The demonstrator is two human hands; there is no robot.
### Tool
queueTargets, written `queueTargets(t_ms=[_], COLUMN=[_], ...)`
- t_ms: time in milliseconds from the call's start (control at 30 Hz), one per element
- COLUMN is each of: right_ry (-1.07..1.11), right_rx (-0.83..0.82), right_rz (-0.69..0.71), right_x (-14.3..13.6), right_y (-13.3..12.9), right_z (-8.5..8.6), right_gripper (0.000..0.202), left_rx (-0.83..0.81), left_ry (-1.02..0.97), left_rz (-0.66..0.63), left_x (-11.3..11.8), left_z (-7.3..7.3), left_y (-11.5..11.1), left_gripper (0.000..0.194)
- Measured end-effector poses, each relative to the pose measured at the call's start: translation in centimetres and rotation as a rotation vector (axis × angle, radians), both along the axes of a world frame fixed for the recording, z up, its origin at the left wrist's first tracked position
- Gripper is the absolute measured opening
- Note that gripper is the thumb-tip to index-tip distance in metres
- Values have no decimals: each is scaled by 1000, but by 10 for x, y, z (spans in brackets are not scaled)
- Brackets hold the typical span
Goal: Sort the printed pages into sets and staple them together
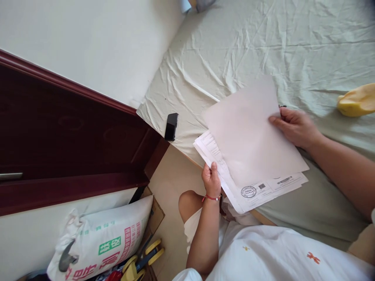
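Observation:
My left hand, with a red bracelet at the wrist, grips the left edge of a stack of printed papers, thumb on top. A round black stamp and barcodes show on the upper printed page. Above the stack lies a blank sheet of paper, covering most of the print. My right hand pinches the right edge of this sheet between thumb and fingers. Something small and dark shows just behind the right fingertips; I cannot make out what it is.
A black phone lies near the corner of the bed with its pale green sheet. At the right is a yellow, hollowed object. A dark red wooden door and a stuffed white sack are at the left.

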State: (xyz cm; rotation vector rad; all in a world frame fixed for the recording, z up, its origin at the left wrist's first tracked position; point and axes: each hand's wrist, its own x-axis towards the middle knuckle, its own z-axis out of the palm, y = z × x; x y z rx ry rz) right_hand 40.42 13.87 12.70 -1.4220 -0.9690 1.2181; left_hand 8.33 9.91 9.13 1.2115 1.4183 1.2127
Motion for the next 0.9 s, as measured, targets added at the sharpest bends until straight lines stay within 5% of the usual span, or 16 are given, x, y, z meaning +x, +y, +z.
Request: queueTargets(t_ms=[133, 233, 700, 900], right_ry=[323, 434, 484, 340], right_rx=[-74, -93, -99, -114], right_rz=[-253, -320, -302, -223], right_x=[2, 6, 14, 11], right_y=[1, 3, 4, -1], right_z=[9, 12, 23, 17], right_gripper=[21, 15, 25, 21], left_rx=[1, -22, -46, -34], left_ry=[5, -37, -65, -3], left_rz=[22, 21, 22, 32], left_x=[0, 2, 2, 3], left_z=[1, 3, 3, 6], left_y=[0, -1, -2, -1], left_gripper=[45, 44, 46, 49])
